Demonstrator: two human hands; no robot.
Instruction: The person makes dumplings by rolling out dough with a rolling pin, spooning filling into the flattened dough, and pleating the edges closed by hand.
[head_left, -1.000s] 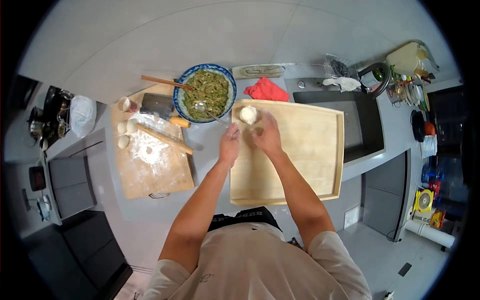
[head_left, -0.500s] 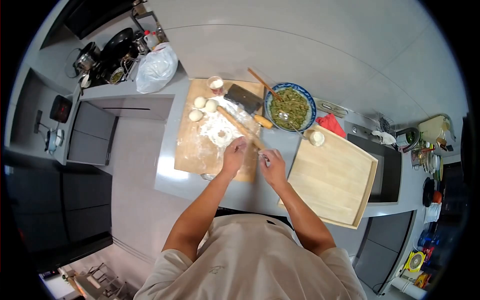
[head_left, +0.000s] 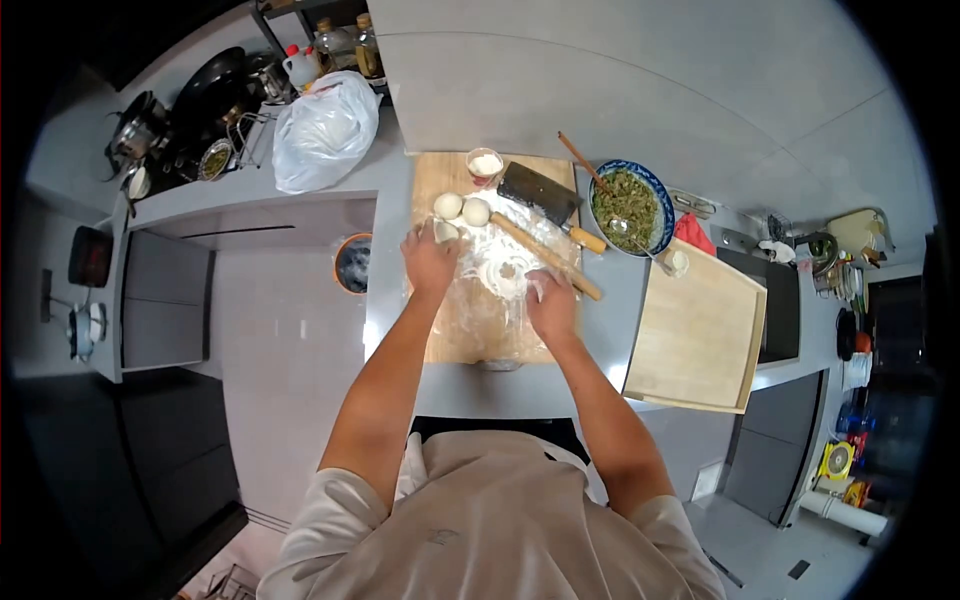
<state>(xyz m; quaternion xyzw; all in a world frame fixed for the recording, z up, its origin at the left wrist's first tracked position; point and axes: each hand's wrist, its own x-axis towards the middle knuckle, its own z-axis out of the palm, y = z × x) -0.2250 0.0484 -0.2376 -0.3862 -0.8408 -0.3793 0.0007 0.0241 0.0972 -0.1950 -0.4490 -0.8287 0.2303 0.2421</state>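
My left hand [head_left: 430, 257] is closed round a dough ball [head_left: 445, 231] at the left edge of the floured wooden board [head_left: 460, 335]. Two more dough balls [head_left: 462, 208] sit just beyond it. Over the flour on the right part of the board is my right hand [head_left: 551, 303], its fingers partly curled; whether anything is in them is too small to tell. A rolling pin [head_left: 545, 256] lies slantwise just beyond this hand. Behind it rest a cleaver [head_left: 539, 192] with a wooden handle and a small cup of flour [head_left: 485, 164].
A blue-rimmed bowl of green filling [head_left: 628, 208] with chopsticks and a spoon stands right of the board. Further right, a shallow wooden tray [head_left: 695, 330] holds a pale dough piece [head_left: 677, 263] at its far corner. A red cloth [head_left: 693, 233] and a white plastic bag [head_left: 325, 132] are also in view.
The view has swung left from the tray to the board. Both hands have left the tray; my left hand has moved to the dough balls and closed on one, my right hand is over the flour.
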